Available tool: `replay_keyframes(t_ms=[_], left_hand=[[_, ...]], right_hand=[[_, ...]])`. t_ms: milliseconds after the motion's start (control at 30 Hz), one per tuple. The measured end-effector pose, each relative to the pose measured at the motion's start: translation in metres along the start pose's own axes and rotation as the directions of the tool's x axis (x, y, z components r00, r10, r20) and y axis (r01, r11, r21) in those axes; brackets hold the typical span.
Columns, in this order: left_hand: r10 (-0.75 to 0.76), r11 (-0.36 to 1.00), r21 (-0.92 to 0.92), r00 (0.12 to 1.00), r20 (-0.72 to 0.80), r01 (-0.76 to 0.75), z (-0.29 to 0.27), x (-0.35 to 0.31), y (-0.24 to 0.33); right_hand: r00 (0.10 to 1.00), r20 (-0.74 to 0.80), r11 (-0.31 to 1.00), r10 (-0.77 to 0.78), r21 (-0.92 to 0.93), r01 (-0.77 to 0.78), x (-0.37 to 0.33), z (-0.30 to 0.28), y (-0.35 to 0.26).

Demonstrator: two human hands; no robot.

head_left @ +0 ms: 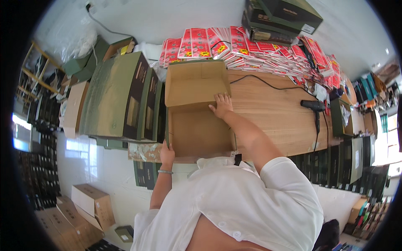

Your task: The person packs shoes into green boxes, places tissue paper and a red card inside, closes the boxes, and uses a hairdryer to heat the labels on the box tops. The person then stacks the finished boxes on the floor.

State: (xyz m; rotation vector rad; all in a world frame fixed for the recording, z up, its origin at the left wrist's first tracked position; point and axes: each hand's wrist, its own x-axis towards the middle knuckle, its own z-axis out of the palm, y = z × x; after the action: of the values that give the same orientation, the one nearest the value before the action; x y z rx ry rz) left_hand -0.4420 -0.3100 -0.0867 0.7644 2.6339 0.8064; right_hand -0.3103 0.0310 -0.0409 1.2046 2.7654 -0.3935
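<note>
Right hand (pixel 222 106) lies spread at the right edge of an open box (pixel 201 134) on the worktop (pixel 276 104), left hand (pixel 167 154) touching the box's left side, grip unclear.

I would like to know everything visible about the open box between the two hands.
The open box looks like cardboard, brown inside with green outer edges. Its lid is folded back from the far side. It sits at the near edge of the wooden table; the left hand touches its near left corner, the right hand the right end of the fold.
</note>
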Motion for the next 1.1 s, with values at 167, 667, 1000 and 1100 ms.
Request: replay_keyframes(t_ms=[167,667,1000,1100], left_hand=[[0.064,0.996,0.052,0.997,0.041,-0.066,-0.004,0.006,0.004],[0.046,0.967,0.243,0.988,0.148,-0.081,-0.022,0.034,-0.021],[0.093,0.818,0.564,0.993,0.066,-0.114,0.095,-0.116,0.237],[0.409,0.804,0.331,0.864,0.295,-0.494,0.14,-0.177,0.335]], right_hand=[[0.998,0.06,0.996,0.012,0.093,-0.018,-0.016,-0.018,0.005],[0.465,-0.114,0.181,0.878,0.978,-0.102,-0.327,-0.021,0.202],[-0.696,-0.227,0.222,0.681,0.97,-0.099,-0.638,-0.038,0.62],[-0.631,-0.158,0.182,0.759,0.983,-0.027,-0.706,-0.04,0.704]])
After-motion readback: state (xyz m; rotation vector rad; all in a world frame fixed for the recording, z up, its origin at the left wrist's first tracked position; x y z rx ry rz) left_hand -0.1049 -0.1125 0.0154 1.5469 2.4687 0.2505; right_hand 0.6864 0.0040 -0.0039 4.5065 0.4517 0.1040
